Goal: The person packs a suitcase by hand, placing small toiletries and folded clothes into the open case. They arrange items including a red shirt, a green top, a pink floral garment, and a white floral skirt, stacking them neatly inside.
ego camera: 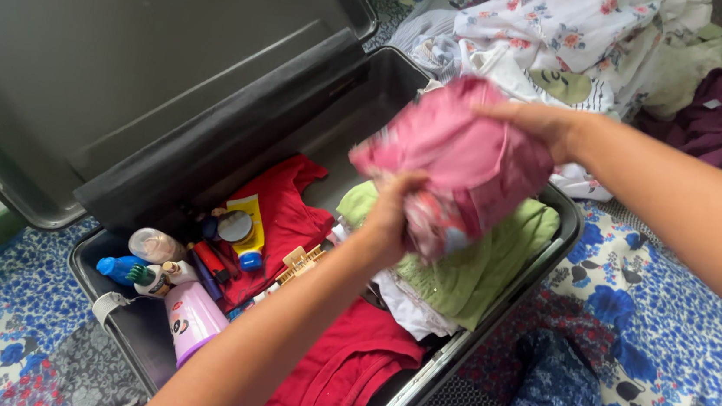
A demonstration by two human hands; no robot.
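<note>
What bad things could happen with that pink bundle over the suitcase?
1. The rolled pink cloth bundle is held in the air by the left hand and right hand; it might unroll or slip.
2. The pale green folded garment below already reaches the edge of the dark grey hard suitcase, so more clothes may spill over.
3. The lilac plastic bottle lies among loose tubes beside the red cloth; pressing clothes in might make something leak.

I see an open dark suitcase [211, 120] holding red clothes [347, 367], a green garment [495, 258] and toiletry bottles [186, 314], with a clothes pile [601, 41] behind it.
</note>
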